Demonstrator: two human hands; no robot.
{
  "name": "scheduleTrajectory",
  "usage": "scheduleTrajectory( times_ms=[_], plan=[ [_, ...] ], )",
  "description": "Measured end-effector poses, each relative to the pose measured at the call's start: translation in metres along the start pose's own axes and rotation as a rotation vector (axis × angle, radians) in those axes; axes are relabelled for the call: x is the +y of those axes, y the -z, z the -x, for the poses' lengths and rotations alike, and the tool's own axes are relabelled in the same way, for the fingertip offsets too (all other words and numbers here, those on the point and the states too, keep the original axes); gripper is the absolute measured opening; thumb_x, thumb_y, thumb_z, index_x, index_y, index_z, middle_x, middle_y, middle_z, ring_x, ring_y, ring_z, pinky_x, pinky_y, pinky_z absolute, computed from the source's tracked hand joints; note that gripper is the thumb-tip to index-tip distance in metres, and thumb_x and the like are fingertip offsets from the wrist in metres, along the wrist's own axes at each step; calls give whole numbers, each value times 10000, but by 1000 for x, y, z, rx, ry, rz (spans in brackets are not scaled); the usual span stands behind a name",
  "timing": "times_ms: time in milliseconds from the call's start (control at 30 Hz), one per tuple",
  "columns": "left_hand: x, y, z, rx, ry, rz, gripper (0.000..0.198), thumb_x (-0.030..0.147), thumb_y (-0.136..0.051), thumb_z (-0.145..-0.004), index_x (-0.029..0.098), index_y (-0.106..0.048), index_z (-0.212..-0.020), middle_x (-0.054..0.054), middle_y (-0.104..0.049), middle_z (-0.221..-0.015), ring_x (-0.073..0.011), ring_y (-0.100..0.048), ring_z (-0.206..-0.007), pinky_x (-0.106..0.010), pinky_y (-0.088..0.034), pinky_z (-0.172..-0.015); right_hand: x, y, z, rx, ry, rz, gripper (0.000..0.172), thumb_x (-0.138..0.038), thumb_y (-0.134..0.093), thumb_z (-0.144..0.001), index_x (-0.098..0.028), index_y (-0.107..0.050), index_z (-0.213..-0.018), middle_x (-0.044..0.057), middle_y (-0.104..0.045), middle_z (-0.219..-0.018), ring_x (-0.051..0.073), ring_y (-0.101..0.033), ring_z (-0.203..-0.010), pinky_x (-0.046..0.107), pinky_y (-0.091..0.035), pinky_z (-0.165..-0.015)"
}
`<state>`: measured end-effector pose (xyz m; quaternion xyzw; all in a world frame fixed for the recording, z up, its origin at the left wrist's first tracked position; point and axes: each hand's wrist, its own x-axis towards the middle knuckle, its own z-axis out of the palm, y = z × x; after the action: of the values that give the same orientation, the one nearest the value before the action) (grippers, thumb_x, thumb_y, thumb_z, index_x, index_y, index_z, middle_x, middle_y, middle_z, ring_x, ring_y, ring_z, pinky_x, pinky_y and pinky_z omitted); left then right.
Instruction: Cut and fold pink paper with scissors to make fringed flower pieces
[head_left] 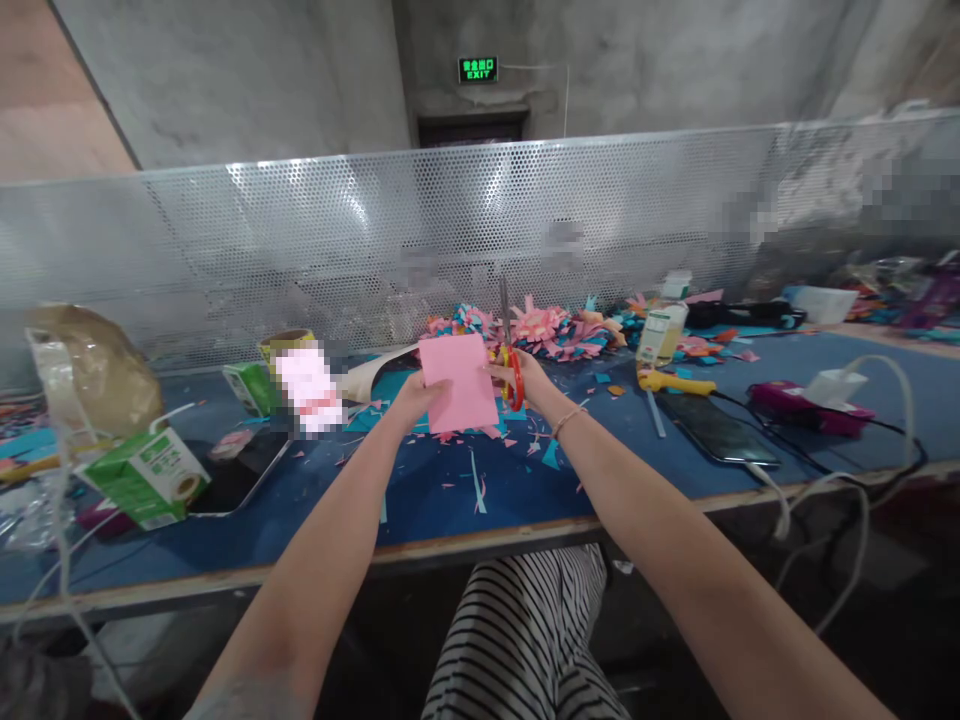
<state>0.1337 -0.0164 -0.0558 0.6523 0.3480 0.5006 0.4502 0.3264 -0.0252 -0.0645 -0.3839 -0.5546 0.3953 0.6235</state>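
Note:
A pink sheet of paper (459, 385) is held up over the blue table, facing me. My left hand (415, 400) pinches its left edge, thumb on the front. At its right edge, my right hand (523, 378) touches the paper with its fingertips and also holds scissors (515, 375) with red and yellow handles. The scissor blades point upward, away from the paper. Behind the paper lies a pile of fringed pink, blue and orange paper pieces (544, 328). Small pink and teal scraps (478, 485) are scattered on the table below.
On the left stand a green-white drink carton (154, 475), a tablet (244, 470), a lit phone (309, 388) and a brown bag (105, 370). To the right are a yellow glue gun (679, 384), a dark phone (716, 428), a purple power strip (810, 408) and cables. A perforated metal screen (300, 240) runs behind.

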Motion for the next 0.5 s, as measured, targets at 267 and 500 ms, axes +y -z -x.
scheduleTrajectory(
  times_ms=[267, 500],
  plan=[
    [7, -7, 5, -44, 76, 135, 301, 231, -710, -556, 97, -632, -814, -100, -670, -775, -183, -612, -670, -278, -484, -592, -7, -1, 1, 87, 69, 11, 369, -296, -693, -492, -184, -403, -689, -74, -451, -561, 58, -449, -478, 186, -383, -434],
    [14, -10, 10, -135, 179, 401, 329, 264, -686, -610, 138, -567, -890, -97, -659, -843, -180, -623, -714, -348, -513, -686, -11, 3, -1, 280, 87, -109, 347, -325, -632, -593, -214, -318, -690, -58, -429, -592, 81, -481, -526, 204, -410, -451]
  ],
)
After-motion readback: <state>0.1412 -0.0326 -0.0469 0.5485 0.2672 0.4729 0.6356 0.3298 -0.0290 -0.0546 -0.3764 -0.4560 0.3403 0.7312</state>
